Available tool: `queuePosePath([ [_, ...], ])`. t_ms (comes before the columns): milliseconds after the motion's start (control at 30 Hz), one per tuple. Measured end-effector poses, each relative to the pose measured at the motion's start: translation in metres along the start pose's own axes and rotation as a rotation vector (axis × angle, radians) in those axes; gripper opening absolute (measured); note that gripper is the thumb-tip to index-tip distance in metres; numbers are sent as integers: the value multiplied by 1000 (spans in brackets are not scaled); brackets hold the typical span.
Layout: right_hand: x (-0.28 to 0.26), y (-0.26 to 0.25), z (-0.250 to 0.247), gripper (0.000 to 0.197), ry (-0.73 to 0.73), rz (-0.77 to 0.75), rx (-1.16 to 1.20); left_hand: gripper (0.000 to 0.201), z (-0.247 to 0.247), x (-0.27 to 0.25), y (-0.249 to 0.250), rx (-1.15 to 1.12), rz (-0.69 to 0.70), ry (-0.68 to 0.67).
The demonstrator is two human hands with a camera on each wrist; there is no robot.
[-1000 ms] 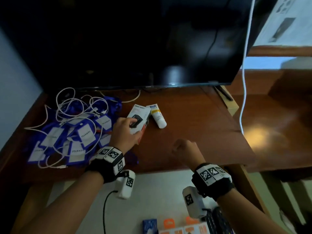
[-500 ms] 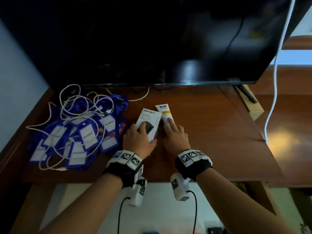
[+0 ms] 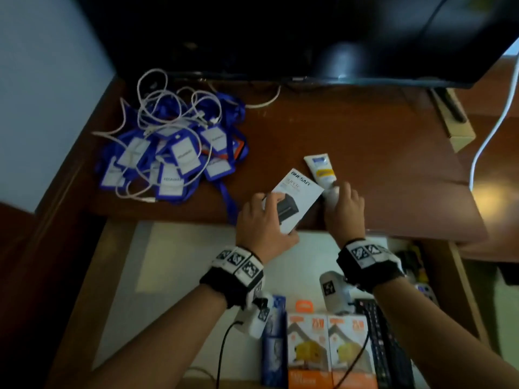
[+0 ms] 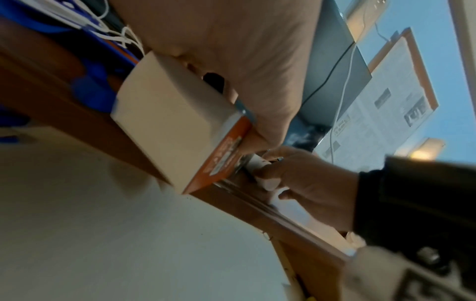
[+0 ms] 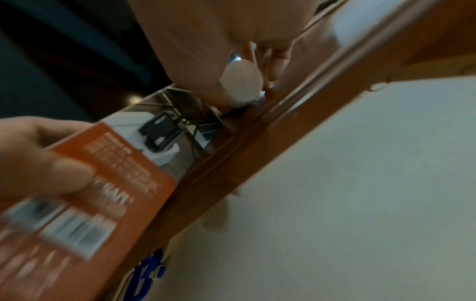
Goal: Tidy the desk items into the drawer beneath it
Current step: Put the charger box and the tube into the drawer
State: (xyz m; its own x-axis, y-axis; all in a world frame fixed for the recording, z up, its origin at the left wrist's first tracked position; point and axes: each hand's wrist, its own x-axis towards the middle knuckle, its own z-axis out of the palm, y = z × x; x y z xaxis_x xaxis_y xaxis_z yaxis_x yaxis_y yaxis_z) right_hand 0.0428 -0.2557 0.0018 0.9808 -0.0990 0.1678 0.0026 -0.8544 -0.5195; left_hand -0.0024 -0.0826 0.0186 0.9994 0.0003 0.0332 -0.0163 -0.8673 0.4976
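Note:
My left hand (image 3: 262, 220) grips a white box with an orange side (image 3: 299, 199) at the front edge of the wooden desk (image 3: 379, 153); its near end juts past the edge over the open drawer (image 3: 179, 262). The same box (image 4: 177, 130) fills the left wrist view. My right hand (image 3: 344, 204) curls round the cap end of a white tube with a yellow band (image 3: 320, 171) lying on the desk beside the box. In the right wrist view the tube's cap (image 5: 242, 81) shows between my fingers.
A heap of blue lanyard badges (image 3: 171, 161) tangled with white cables sits at the desk's left. A dark screen (image 3: 280, 35) stands behind. The drawer holds two orange boxes (image 3: 328, 349), a blue box (image 3: 273, 341) and a black remote (image 3: 384, 346) at its near end.
Both hands have drawn back toward the desk's front edge. The left has pulled the box with it; the right has closed round the tube. The head view has tilted down, showing the drawer.

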Motion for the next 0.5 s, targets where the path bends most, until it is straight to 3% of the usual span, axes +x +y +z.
queuePosePath([
  [133, -16, -5, 5, 28, -31, 123, 98, 79, -19, -23, -2, -259, -166, -146],
  [267, -47, -15, 2, 38, -49, 227, 167, 95, -27, -58, -24, -496, -280, -289],
  [500, -138, -27, -6, 37, -31, 395, 638, 119, -24, -119, -74, -464, -407, -396],
])
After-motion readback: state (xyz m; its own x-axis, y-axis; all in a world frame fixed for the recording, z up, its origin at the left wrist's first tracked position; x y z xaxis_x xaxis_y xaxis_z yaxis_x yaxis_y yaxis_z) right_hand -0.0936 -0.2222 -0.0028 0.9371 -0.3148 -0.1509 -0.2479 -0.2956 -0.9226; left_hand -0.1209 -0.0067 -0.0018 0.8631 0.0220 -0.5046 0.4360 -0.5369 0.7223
